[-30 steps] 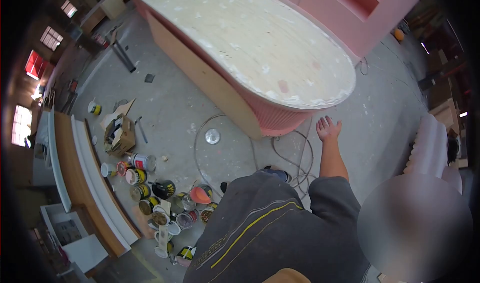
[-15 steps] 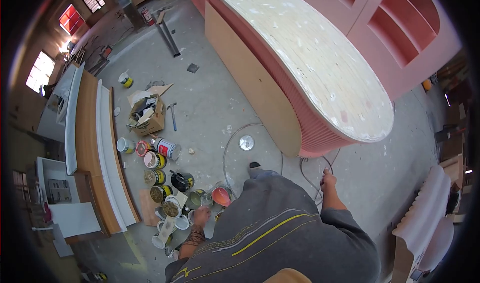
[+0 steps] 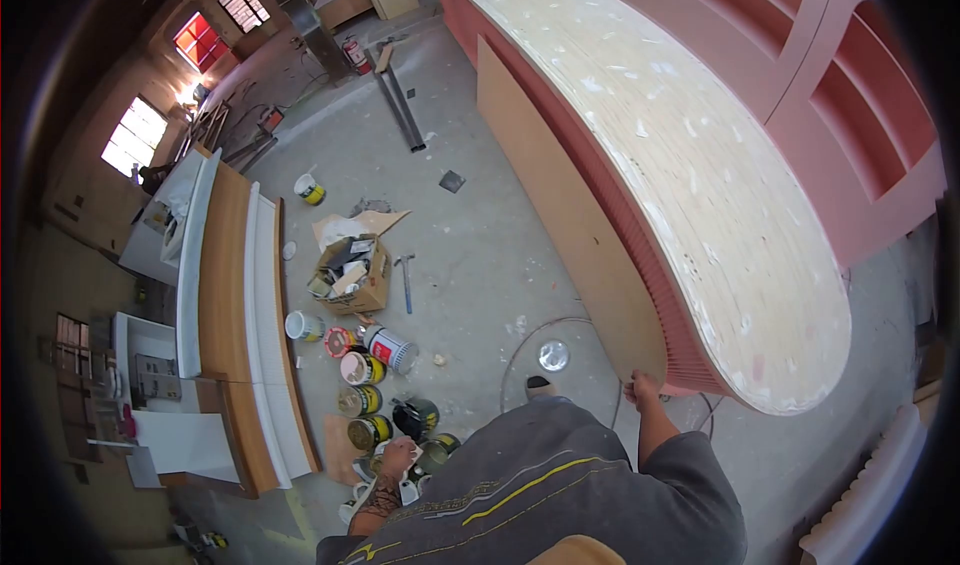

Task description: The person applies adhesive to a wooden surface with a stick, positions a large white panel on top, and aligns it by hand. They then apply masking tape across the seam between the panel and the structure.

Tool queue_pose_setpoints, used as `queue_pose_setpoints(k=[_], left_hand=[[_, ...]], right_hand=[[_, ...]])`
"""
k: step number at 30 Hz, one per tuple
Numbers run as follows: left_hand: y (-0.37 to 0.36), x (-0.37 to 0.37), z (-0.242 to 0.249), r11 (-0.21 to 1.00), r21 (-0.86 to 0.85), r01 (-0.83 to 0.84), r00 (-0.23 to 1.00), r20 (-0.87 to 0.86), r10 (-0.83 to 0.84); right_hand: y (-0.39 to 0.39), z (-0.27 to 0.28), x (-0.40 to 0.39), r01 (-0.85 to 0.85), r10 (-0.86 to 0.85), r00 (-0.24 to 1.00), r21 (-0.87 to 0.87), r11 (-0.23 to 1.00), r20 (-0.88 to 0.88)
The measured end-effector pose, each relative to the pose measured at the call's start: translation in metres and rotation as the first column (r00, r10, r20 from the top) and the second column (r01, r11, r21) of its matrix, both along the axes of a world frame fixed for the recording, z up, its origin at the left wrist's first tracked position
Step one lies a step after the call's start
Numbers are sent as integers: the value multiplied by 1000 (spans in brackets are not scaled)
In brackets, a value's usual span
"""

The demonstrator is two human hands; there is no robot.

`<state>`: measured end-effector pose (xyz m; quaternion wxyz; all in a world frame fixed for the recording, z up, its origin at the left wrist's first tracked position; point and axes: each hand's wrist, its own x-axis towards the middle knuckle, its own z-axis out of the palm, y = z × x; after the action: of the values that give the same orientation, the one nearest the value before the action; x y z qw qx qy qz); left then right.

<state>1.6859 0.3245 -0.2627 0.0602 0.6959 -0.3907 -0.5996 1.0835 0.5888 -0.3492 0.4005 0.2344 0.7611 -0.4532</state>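
My left hand (image 3: 398, 455) hangs low over a crowd of paint cans, its fingers curled; whatever lies in them is too small to name. Close by it are a dark pot (image 3: 415, 418) and an open can with brown contents (image 3: 370, 432). My right hand (image 3: 643, 387) is closed at the rounded lower end of a brown board (image 3: 570, 220), which leans along the pink ribbed counter (image 3: 690, 350). Whether those fingers grip the board's edge or a thin cable (image 3: 617, 405) beside it, I cannot make out. A pale, patchy top (image 3: 690, 185) covers the counter.
A round silver lid (image 3: 553, 355) lies on the floor ahead of my shoe (image 3: 540, 387). Further left are a cardboard box (image 3: 370, 290) of scraps, a hammer (image 3: 406, 285) and a long wood-and-white counter (image 3: 225, 315). Pink shelving (image 3: 850, 105) stands to the right.
My view has shifted, so the surroundings sit further right and lower. My right hand has come from the cable loop to the board's end. My left hand is lower among the cans.
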Motion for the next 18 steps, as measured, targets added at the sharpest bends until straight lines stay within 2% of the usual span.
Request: queue_pose_setpoints(k=[2, 3, 5, 7, 8, 9, 10, 11, 12, 13, 14, 16, 18], left_hand=[[-17, -9, 10, 999, -31, -26, 999, 37, 28], [-22, -15, 13, 999, -30, -34, 998, 43, 35], [-36, -25, 13, 999, 12, -39, 999, -29, 39], [-46, -29, 6, 999, 16, -35, 999, -2, 35], [-50, -25, -3, 971, -100, 215, 975, -31, -219], [-58, -23, -11, 868, -219, 445, 887, -30, -462], [-72, -28, -2, 867, -60, 494, 869, -8, -495], [-84, -35, 5, 865, -62, 498, 866, -12, -500], [-91, -22, -10, 586, -317, 746, 655, 187, -732], [-97, -5, -31, 175, -462, 870, 396, 441, -805], [-112, -14, -37, 118, -511, 852, 376, 439, -816], [-147, -7, -45, 102, -493, 864, 350, 442, -826], [-197, 49, -35, 69, -444, 893, 296, 465, -834]], right_hand=[[-50, -17, -13, -237, 236, 971, -70, 969, -30], [-72, -19, -19, -244, 243, 970, -70, 967, -24], [-124, -18, -24, -382, 375, 923, -93, 919, -86], [-168, -8, -29, -396, 389, 918, -112, 911, -82], [-185, -3, -30, -406, 399, 914, -126, 905, -78], [-199, -5, -31, -404, 397, 914, -125, 906, -81], [-213, -10, -31, -400, 392, 916, -133, 907, -82], [-225, -15, -31, -394, 386, 919, -139, 908, -84], [-236, -18, -30, -389, 380, 921, -137, 911, -88], [-246, -20, -29, -367, 360, 930, -140, 920, -68], [-255, -21, -27, -344, 340, 939, -142, 928, -49], [-270, -19, -21, -314, 311, 949, -110, 943, -46], [-285, -15, -11, -277, 274, 961, -86, 957, -49]])
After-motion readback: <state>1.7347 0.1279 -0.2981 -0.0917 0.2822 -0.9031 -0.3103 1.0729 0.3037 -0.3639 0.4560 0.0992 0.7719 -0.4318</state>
